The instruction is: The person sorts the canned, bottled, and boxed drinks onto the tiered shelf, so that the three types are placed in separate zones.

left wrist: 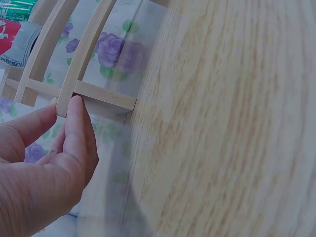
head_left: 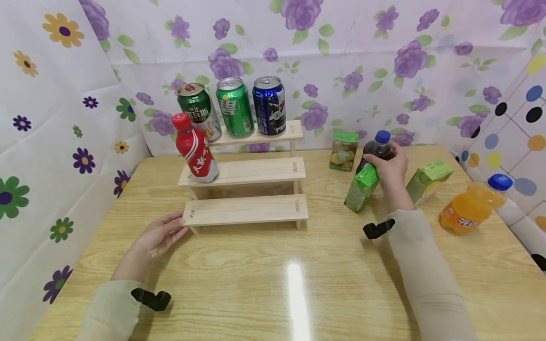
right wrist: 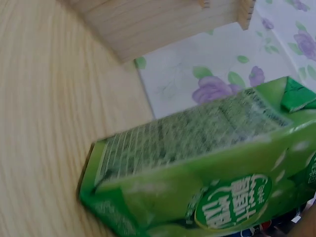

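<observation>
At the left end of the lowest step of a wooden tiered rack (head_left: 245, 210), my left hand (head_left: 159, 234) pinches the board between thumb and fingers. The left wrist view shows the same left hand (left wrist: 64, 153) at the board's end. My right hand (head_left: 390, 166) grips a dark cola bottle (head_left: 379, 149) with a blue cap, its thumb across the near side. A green juice carton (head_left: 360, 192) stands in front of that bottle, close to the thumb; this carton (right wrist: 197, 168) fills much of the right wrist view. The cola bottle's lower part is hidden.
A red bottle (head_left: 198, 151) stands on the middle step. Three cans, dark green (head_left: 198, 109), green (head_left: 234, 109) and blue (head_left: 269, 106), stand on top. Another carton (head_left: 343, 150) is at the back; a green carton (head_left: 428, 180) and an orange soda bottle (head_left: 469, 208) are at right.
</observation>
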{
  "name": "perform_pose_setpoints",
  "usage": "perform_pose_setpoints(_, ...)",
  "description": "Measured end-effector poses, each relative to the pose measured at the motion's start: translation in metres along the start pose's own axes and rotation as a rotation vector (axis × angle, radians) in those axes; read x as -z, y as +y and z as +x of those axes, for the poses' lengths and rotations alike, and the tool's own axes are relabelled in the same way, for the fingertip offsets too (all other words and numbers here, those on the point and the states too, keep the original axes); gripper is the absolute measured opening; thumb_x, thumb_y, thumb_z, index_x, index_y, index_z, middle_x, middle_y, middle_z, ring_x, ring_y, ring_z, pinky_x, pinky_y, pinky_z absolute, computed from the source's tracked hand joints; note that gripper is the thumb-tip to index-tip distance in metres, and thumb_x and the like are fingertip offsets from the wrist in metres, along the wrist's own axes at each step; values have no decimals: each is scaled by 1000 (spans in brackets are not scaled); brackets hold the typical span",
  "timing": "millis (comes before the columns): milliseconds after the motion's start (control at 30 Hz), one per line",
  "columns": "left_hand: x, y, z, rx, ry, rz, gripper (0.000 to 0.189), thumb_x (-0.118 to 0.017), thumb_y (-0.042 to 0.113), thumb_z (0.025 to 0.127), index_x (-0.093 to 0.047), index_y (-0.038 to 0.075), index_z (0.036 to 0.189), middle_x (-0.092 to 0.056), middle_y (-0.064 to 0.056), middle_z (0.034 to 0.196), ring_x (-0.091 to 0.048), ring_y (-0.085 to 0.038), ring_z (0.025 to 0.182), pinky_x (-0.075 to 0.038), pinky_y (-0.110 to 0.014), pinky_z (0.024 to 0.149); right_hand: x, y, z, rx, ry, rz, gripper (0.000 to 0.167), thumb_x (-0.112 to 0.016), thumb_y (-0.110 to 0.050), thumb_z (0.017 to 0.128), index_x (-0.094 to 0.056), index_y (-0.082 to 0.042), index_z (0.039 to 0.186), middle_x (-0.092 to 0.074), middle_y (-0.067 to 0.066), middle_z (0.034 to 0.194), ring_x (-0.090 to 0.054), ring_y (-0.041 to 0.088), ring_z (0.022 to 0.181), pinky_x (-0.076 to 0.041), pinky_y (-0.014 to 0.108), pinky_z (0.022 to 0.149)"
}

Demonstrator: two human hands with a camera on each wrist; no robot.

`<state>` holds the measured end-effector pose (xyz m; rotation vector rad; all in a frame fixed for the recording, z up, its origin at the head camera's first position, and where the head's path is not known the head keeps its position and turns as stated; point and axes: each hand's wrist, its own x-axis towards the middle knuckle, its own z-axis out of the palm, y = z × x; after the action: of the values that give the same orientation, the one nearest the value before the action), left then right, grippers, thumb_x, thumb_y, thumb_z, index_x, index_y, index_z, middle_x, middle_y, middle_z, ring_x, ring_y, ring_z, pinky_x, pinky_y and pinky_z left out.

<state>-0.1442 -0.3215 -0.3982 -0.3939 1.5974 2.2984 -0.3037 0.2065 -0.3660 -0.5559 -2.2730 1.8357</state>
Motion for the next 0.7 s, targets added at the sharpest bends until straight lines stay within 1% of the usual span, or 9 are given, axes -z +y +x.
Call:
perform_pose_setpoints(100,0,-1,0,7,5,-12,35,-51,3,97,-36,7,128,-65,1,97,-66,-8,90,-55,-17,87,1,2,0,17,-3,-30,81,-75,-22,83,-29,-20,150,-31,7,153,-33,22,139,-37,36,114)
perform_pose_setpoints(233,-1,-1,0,8,7,-27,24,-53,2,96,-44,10,118,-65,0,97,-66,-8,89,-55,-17,86,4,3,1,51,-15,-92,83,-74,-29,83,-27,-18,150,-30,10,153,-32,25,139,-37,39,114)
perform_pose_setpoints(333,0,-1,1,7,6,-25,23,-52,2,96,-45,10,117,-65,0,97,-66,-9,89,-55,-17,86,9,4,1,63,-19,-141,83,-73,-33,83,-27,-17,150,-32,11,153,-34,26,138,-38,41,113)
perform_pose_setpoints(433,0,0,1,9,0,-10,32,-52,2,97,-39,7,126,-64,1,97,-66,-9,90,-55,-17,87,13,4,1,68,-12,-167,83,-72,-36,84,-27,-16,150,-33,12,152,-35,27,137,-38,42,112)
perform_pose_setpoints(567,-1,1,2,8,2,10,51,-52,4,97,-26,2,140,-64,2,98,-66,-7,91,-54,-17,88,17,0,-2,77,1,-159,83,-73,-37,83,-28,-16,150,-35,11,151,-37,25,136,-40,39,111)
perform_pose_setpoints(700,-1,0,2,9,14,11,55,-52,3,97,-21,1,143,-65,3,97,-66,-7,90,-54,-16,87,19,-9,-5,102,-1,-156,84,-72,-40,83,-28,-15,149,-36,11,149,-39,24,134,-41,37,110)
